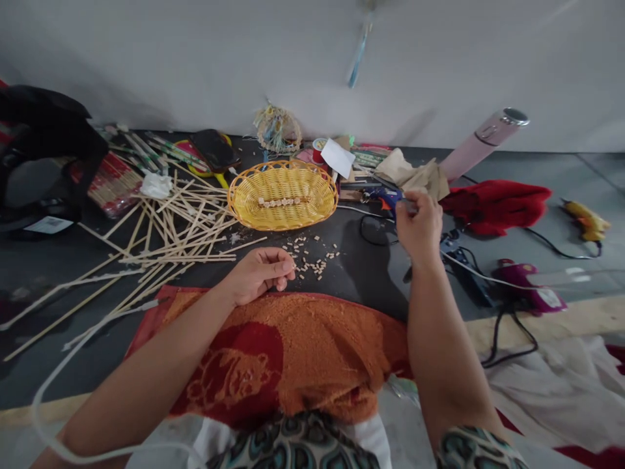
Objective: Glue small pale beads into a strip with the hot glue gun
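My left hand (261, 273) is closed in a pinch above the near side of the small wooden pieces (315, 266). Whatever sits between its fingertips is too small to make out. My right hand (420, 225) is closed around the handle of a blue glue gun (383, 195) with an orange trigger, its nozzle pointing left. Beyond the wooden pieces stands a yellow oval woven basket (249, 218). Inside it lies a short row of small joined wooden bits (282, 202). An orange and red towel (332, 339) spreads along the near table edge.
Thin wooden sticks (166, 228) are heaped at left. A pink flask (481, 143) leans at the back right near a red cloth (502, 205). A yellow glue gun (586, 221), a magenta tool (530, 286) and a power strip (466, 270) with cables lie on the right.
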A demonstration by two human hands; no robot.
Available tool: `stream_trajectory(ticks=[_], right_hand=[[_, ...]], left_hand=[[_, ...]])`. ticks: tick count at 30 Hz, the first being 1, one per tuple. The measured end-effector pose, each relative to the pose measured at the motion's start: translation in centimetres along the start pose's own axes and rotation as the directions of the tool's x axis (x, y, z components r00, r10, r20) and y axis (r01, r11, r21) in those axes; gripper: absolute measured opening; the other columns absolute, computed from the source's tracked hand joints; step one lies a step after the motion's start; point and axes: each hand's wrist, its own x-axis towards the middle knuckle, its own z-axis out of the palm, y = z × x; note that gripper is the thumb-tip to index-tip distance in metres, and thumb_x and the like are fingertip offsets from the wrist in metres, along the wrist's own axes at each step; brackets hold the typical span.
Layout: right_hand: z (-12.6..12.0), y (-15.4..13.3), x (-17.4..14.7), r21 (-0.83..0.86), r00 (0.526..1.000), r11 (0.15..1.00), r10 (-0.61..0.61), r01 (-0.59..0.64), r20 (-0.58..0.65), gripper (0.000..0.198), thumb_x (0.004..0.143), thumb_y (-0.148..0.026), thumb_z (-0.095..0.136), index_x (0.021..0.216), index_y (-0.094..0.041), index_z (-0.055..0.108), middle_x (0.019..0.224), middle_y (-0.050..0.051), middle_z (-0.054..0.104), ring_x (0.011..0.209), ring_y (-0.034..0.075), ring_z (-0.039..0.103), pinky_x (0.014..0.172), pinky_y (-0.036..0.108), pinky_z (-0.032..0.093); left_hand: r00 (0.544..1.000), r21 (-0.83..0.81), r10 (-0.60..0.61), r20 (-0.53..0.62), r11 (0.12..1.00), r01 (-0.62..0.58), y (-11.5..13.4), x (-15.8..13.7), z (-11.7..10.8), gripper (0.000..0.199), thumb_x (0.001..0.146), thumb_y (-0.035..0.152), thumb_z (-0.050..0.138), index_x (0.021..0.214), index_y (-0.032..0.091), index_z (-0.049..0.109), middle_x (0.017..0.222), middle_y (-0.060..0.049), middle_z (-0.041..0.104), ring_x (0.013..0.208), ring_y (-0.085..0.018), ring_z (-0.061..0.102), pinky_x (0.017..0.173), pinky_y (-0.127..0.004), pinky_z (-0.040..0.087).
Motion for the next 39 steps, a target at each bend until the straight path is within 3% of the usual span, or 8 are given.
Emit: stream_trajectory(ticks=[9,15,18,20,23,29,34,39], right_hand=[[2.8,3.0,0.4,-0.16,0.984,0.977,0.158,-0.144,0.078,0.036,0.084,-0.028,0.05,0.115,-0.013,0.059,0.103,0.017,0.067,0.095,0.031,0.061,0.087,0.046,0.045],[0.6,1.0,0.8,0.392,0.945,0.91,0.238,-0.136,-0.225,0.033,0.084,-0.029,0.053,0.116,-0.018,0.051,0.099,0.009,0.063,0.083,0.021,0.062,0.076,0.039,0.052],[-1.3,-1.7,0.1,0.784,0.954,0.562,0.268,-0.266,0.132,0.028,0.079,-0.033,0.064,0.103,-0.023,0.053,0.083,0.0,0.059,0.064,0.013,0.059,0.054,0.025,0.05],[-2.2,-3.9,-0.8,0.764,0.856,0.403,0.117,-0.504,0.503,0.027,0.077,-0.039,0.068,0.093,-0.021,0.056,0.073,-0.001,0.056,0.058,0.012,0.056,0.042,0.021,0.041],[-2.6,-6.9,-2.3,0.782,0.819,0.312,-0.02,-0.54,0.573,0.028,0.073,-0.033,0.073,0.092,-0.022,0.056,0.071,-0.003,0.056,0.056,0.011,0.054,0.046,0.022,0.044],[-1.7,-10.5,-5.1,0.772,0.726,0.356,-0.284,-0.527,0.626,0.024,0.08,-0.032,0.068,0.097,-0.019,0.057,0.091,0.004,0.065,0.057,0.01,0.051,0.051,0.026,0.043],[-1.6,-11.3,-6.1,0.779,0.692,0.479,-0.396,-0.406,0.604,0.023,0.09,-0.042,0.057,0.092,-0.019,0.058,0.072,0.0,0.054,0.057,0.01,0.045,0.051,0.025,0.039],[-1.4,-11.5,-6.5,0.804,0.721,0.559,-0.47,-0.204,0.51,0.024,0.094,-0.043,0.051,0.093,-0.02,0.057,0.071,0.001,0.054,0.06,0.012,0.047,0.052,0.025,0.042]], left_hand=[[1.0,-0.035,-0.003,0.017,0.999,0.004,0.1,0.0,0.0,0.02,0.076,0.027,0.074,0.077,0.012,0.062,0.071,-0.003,0.066,0.051,-0.005,0.055,0.052,-0.017,0.046],[1.0,-0.093,0.027,0.016,0.995,-0.026,0.0,0.1,-0.2,0.019,0.077,0.026,0.073,0.079,0.011,0.062,0.071,-0.003,0.065,0.052,-0.006,0.054,0.052,-0.018,0.045],[0.999,-0.134,0.049,-0.001,0.99,-0.048,0.1,0.1,-0.3,0.017,0.078,0.025,0.073,0.081,0.012,0.063,0.072,-0.004,0.065,0.053,-0.006,0.053,0.052,-0.018,0.045],[0.997,-0.165,0.077,-0.025,0.983,-0.08,0.2,0.2,-0.4,0.017,0.077,0.025,0.073,0.08,0.011,0.063,0.071,-0.004,0.064,0.053,-0.006,0.052,0.051,-0.018,0.044],[0.99,-0.217,0.122,-0.069,0.967,-0.134,0.4,0.3,-0.7,0.016,0.077,0.024,0.073,0.078,0.011,0.063,0.07,-0.003,0.064,0.054,-0.006,0.052,0.05,-0.017,0.044],[0.982,-0.32,0.148,-0.114,0.931,-0.177,0.5,0.3,-1.1,0.013,0.076,0.021,0.073,0.078,0.013,0.063,0.069,-0.002,0.062,0.054,-0.005,0.051,0.049,-0.015,0.042],[0.978,-0.354,0.152,-0.143,0.915,-0.194,0.8,0.4,-1.1,0.013,0.077,0.021,0.073,0.077,0.012,0.063,0.068,-0.001,0.059,0.053,-0.004,0.049,0.049,-0.014,0.041],[0.975,-0.355,0.154,-0.158,0.913,-0.201,0.7,0.5,-1.2,0.016,0.076,0.022,0.074,0.076,0.013,0.061,0.068,-0.001,0.058,0.054,-0.004,0.048,0.047,-0.014,0.041]])
